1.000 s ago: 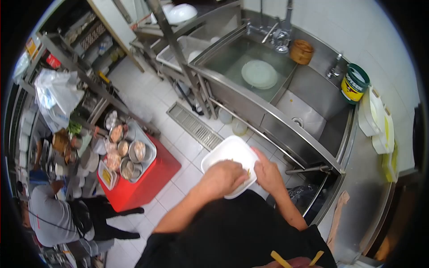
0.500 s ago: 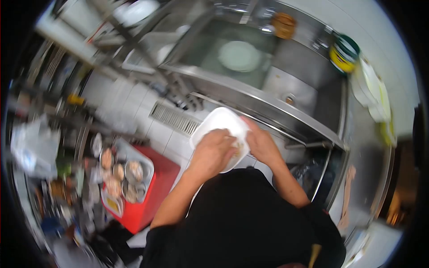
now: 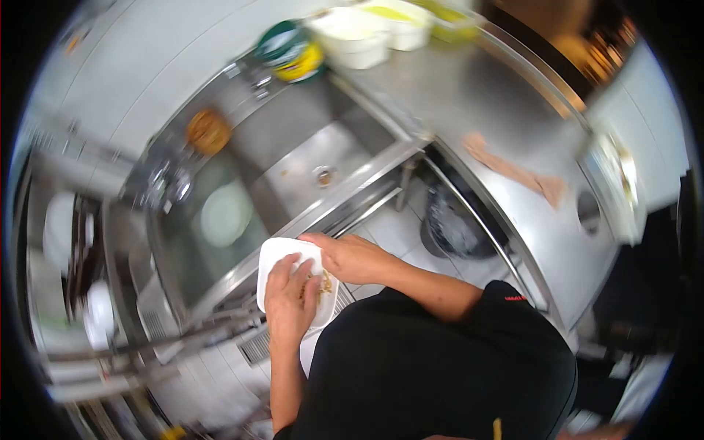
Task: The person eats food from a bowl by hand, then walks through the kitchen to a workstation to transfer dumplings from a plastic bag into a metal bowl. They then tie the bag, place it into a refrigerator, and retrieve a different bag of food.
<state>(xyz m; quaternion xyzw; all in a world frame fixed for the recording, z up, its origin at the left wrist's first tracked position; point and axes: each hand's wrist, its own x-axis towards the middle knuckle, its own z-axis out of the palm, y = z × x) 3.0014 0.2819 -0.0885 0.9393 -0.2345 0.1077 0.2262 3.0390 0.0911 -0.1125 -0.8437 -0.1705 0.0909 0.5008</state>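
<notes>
A white rectangular plastic container (image 3: 273,251) with rounded corners is held in front of my body, near the sink's front edge. My right hand (image 3: 348,258) grips its far right rim. Inside it is my left hand (image 3: 288,290), fingers apart and reaching over small brownish food bits (image 3: 327,284). Part of the container's bottom is hidden behind the left hand, and the left fingertips are slightly blurred.
Ahead is a steel double sink (image 3: 323,143); a pale round plate (image 3: 226,215) lies in its water-filled left basin. A brown round object (image 3: 209,132), a green-yellow tub (image 3: 292,53) and white containers (image 3: 356,37) line the back. A cloth (image 3: 513,170) lies on the right counter, above a black bin (image 3: 455,224).
My view has swung to the right, bringing the counter and bin into sight while the red box with bowls left view. Both hands stay at the container, the left still inside it.
</notes>
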